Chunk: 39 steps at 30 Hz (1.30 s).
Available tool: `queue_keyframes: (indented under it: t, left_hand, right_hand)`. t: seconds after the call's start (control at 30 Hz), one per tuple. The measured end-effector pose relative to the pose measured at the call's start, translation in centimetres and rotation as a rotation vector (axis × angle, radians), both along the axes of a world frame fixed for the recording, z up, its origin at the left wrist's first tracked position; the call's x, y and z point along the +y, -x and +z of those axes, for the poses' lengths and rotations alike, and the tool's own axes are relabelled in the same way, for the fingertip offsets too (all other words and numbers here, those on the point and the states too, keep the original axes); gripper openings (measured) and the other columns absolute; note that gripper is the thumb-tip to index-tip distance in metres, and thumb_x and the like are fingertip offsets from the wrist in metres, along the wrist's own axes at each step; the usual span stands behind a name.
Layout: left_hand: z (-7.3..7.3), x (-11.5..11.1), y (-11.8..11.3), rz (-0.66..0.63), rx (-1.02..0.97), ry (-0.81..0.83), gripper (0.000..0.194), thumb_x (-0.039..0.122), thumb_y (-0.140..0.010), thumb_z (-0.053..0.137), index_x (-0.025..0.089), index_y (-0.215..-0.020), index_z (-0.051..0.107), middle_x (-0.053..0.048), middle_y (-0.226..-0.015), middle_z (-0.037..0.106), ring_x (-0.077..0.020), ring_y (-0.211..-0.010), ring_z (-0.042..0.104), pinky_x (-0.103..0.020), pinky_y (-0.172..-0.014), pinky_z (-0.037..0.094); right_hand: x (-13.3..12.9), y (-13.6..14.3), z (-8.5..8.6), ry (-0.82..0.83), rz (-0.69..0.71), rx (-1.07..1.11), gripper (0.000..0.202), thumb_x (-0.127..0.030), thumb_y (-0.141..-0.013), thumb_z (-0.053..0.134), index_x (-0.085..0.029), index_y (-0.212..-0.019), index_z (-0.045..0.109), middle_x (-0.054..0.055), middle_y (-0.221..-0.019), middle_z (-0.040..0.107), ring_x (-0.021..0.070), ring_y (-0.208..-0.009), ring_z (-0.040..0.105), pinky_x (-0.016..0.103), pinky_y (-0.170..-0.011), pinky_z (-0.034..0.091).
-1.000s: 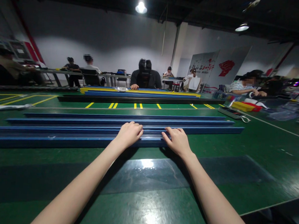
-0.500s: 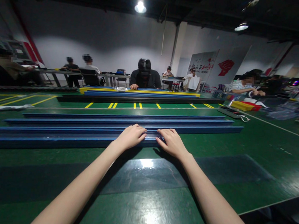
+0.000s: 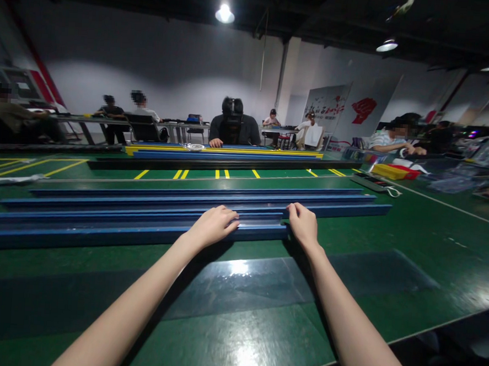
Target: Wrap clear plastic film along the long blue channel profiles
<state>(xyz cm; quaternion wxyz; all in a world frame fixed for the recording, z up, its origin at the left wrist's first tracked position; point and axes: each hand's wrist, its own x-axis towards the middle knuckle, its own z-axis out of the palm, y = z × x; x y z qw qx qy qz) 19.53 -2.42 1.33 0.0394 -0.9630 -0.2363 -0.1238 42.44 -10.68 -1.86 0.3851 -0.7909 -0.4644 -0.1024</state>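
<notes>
A long blue channel strip (image 3: 113,228) lies nearest me among several blue strips on the green table. My left hand (image 3: 215,225) is closed over it, with the fingers bent across its walls near the right part. By the right end of that strip is my right hand (image 3: 305,225), its fingers curled together in a pinch. Anything between those fingers is too small or hidden to tell. Another blue strip (image 3: 346,211) passes just behind the right fingers. A flat, clear plastic sheet (image 3: 238,282) lies on the table under my forearms.
Across the table (image 3: 410,237) lie a black strip (image 3: 229,164) and yellow strips (image 3: 155,147). A person (image 3: 235,127) sits opposite. A grey device (image 3: 372,184) with a white loop and a yellow tray (image 3: 390,171) are at the right. Other people sit farther back.
My right hand has moved right along the front blue strip to its end, and its fingers have drawn together. My left hand has stayed on the strip.
</notes>
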Motion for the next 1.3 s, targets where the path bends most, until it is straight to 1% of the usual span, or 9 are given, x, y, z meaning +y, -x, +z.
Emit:
queue_keyframes:
  t: [0.1, 0.2, 0.3, 0.47, 0.73, 0.87, 0.97, 1.13, 1.3]
  left_hand:
    - [-0.2, 0.0, 0.0, -0.025, -0.007, -0.002, 0.033, 0.035, -0.087, 0.032, 0.019, -0.102, 0.056, -0.005, -0.102, 0.062, -0.0174, -0.096, 0.052, -0.028, -0.083, 0.040]
    - [-0.5, 0.1, -0.2, -0.028, -0.011, -0.022, 0.035, 0.040, -0.087, 0.032, 0.019, -0.103, 0.056, -0.005, -0.103, 0.061, -0.0181, -0.097, 0.051, -0.029, -0.084, 0.039]
    - [-0.7, -0.1, -0.4, -0.029, -0.007, -0.054, 0.039, 0.044, -0.086, 0.032, 0.019, -0.104, 0.055, -0.006, -0.105, 0.060, -0.0184, -0.099, 0.050, -0.030, -0.084, 0.038]
    - [-0.8, -0.6, -0.6, -0.023, 0.020, -0.114, 0.042, 0.049, -0.085, 0.032, 0.019, -0.103, 0.054, -0.007, -0.107, 0.057, -0.0192, -0.099, 0.049, -0.030, -0.081, 0.038]
    - [-1.1, -1.9, -1.2, -0.060, 0.014, -0.259, 0.049, 0.058, -0.080, 0.034, 0.016, -0.097, 0.054, -0.009, -0.101, 0.056, -0.0220, -0.093, 0.049, -0.032, -0.076, 0.036]
    - [-1.7, -2.7, -1.6, -0.040, -0.009, -0.328, 0.033, 0.045, -0.080, 0.046, 0.016, -0.093, 0.054, -0.008, -0.093, 0.057, -0.0214, -0.088, 0.050, -0.031, -0.070, 0.035]
    - [-2.2, -3.1, -1.8, -0.005, -0.038, -0.381, 0.023, 0.036, -0.079, 0.050, 0.016, -0.089, 0.055, -0.006, -0.089, 0.057, -0.0206, -0.083, 0.050, -0.030, -0.067, 0.034]
    - [-3.1, -3.9, -1.8, 0.018, -0.105, -0.434, 0.019, 0.032, -0.080, 0.050, 0.016, -0.090, 0.055, -0.006, -0.089, 0.058, -0.0199, -0.082, 0.050, -0.030, -0.066, 0.034]
    - [-3.8, -4.2, -1.8, 0.039, -0.168, -0.468, 0.020, 0.030, -0.081, 0.048, 0.016, -0.093, 0.055, -0.006, -0.092, 0.059, -0.0202, -0.083, 0.051, -0.031, -0.066, 0.034]
  right_hand:
    - [0.5, -1.0, -1.0, -0.049, 0.050, 0.201, 0.035, -0.037, -0.079, 0.034, -0.022, -0.069, 0.064, 0.006, -0.075, 0.067, 0.0194, -0.074, 0.060, 0.028, -0.066, 0.040]
    - [1.1, -1.6, -2.0, -0.112, 0.150, 0.522, 0.033, -0.041, -0.074, 0.039, -0.020, -0.064, 0.063, 0.006, -0.072, 0.067, 0.0192, -0.073, 0.061, 0.029, -0.069, 0.042]
    - [1.6, -2.0, -2.7, -0.117, 0.214, 0.660, 0.036, -0.042, -0.072, 0.038, -0.017, -0.066, 0.063, 0.007, -0.071, 0.067, 0.0177, -0.067, 0.061, 0.028, -0.063, 0.044]
    - [1.9, -2.4, -3.3, -0.132, 0.274, 0.755, 0.035, -0.043, -0.069, 0.039, -0.016, -0.068, 0.061, 0.008, -0.071, 0.066, 0.0162, -0.064, 0.060, 0.026, -0.057, 0.043]
    - [1.5, -2.3, -3.3, -0.181, 0.314, 0.820, 0.030, -0.044, -0.065, 0.045, -0.017, -0.059, 0.057, 0.004, -0.062, 0.061, 0.0127, -0.057, 0.054, 0.024, -0.056, 0.040]
    - [1.6, -2.3, -3.4, -0.188, 0.306, 0.834, 0.031, -0.045, -0.065, 0.045, -0.017, -0.055, 0.056, 0.002, -0.055, 0.056, 0.0114, -0.052, 0.049, 0.024, -0.054, 0.037]
    - [1.8, -2.4, -3.6, -0.177, 0.297, 0.857, 0.032, -0.044, -0.066, 0.045, -0.017, -0.052, 0.054, 0.000, -0.050, 0.053, 0.0103, -0.049, 0.046, 0.023, -0.052, 0.034]
    - [1.8, -2.8, -3.2, -0.120, 0.326, 0.915, 0.030, -0.039, -0.068, 0.050, -0.017, -0.047, 0.054, 0.000, -0.045, 0.052, 0.0101, -0.045, 0.045, 0.024, -0.051, 0.033]
    - [1.4, -3.5, -2.7, -0.060, 0.410, 0.997, 0.029, -0.032, -0.072, 0.050, -0.015, -0.050, 0.057, 0.004, -0.050, 0.057, 0.0117, -0.051, 0.053, 0.024, -0.057, 0.039]
